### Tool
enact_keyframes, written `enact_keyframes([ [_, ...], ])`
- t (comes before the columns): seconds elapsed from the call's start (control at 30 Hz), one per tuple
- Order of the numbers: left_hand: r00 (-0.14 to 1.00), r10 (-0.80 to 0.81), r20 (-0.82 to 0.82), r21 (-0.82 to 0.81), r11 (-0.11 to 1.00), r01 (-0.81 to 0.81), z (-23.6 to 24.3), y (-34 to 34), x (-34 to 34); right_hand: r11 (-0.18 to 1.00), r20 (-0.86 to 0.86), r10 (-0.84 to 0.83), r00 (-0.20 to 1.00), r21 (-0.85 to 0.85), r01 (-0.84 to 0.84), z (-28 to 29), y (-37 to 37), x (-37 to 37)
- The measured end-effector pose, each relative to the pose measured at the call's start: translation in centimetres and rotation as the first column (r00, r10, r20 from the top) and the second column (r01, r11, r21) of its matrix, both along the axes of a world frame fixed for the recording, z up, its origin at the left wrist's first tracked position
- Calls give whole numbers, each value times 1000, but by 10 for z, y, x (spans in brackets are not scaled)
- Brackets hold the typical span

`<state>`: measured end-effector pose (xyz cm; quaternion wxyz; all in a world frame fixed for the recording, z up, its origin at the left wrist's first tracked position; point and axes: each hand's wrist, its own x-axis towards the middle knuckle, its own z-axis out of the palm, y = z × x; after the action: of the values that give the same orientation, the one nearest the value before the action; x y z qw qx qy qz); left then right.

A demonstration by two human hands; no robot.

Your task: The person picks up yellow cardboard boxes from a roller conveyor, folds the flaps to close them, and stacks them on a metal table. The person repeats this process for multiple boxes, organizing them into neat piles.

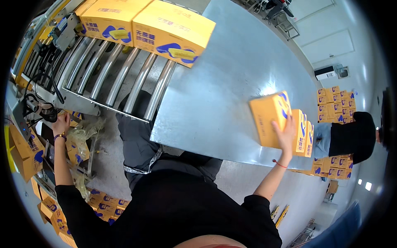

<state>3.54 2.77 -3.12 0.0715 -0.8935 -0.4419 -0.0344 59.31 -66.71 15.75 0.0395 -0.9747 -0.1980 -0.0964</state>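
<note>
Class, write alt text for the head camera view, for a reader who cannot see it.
Seen from above, a person's right hand presses against a row of upright yellow boxes on a sloping metal table. The left hand reaches to cluttered equipment beside a roller conveyor carrying two larger yellow cartons. Another person crouches by stacked boxes beyond.

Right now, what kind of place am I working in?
Probably a packing or warehouse line: yellow boxes come down a roller conveyor onto a steel table, and more boxes are stacked nearby.
</note>
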Motion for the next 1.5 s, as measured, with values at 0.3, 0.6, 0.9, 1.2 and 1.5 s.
enact_keyframes([
  [0.3, 999, 24, 39, -10, 1000, -24, -16, 7, -3, 990, 61, -109, 992, -87, 114, -11, -2, 97],
  [0.6, 940, -119, -320, 118, 979, 164, -60, 32, -29, 821, 14, 503, 864, 304, -483, 7, 336, 64],
  [0.9, 918, -218, -330, 234, 924, 303, -34, 18, -33, 632, -103, 737, 668, 457, -626, 26, 303, -22],
  [1.2, 916, -195, 352, -348, 881, 322, 33, -152, 31, 586, -252, 809, 530, 280, -761, 32, 271, -77],
  [1.5, 605, 286, 743, -658, 144, 739, 115, -322, 178, 577, -135, 815, 564, 284, -766, 18, 263, -83],
])
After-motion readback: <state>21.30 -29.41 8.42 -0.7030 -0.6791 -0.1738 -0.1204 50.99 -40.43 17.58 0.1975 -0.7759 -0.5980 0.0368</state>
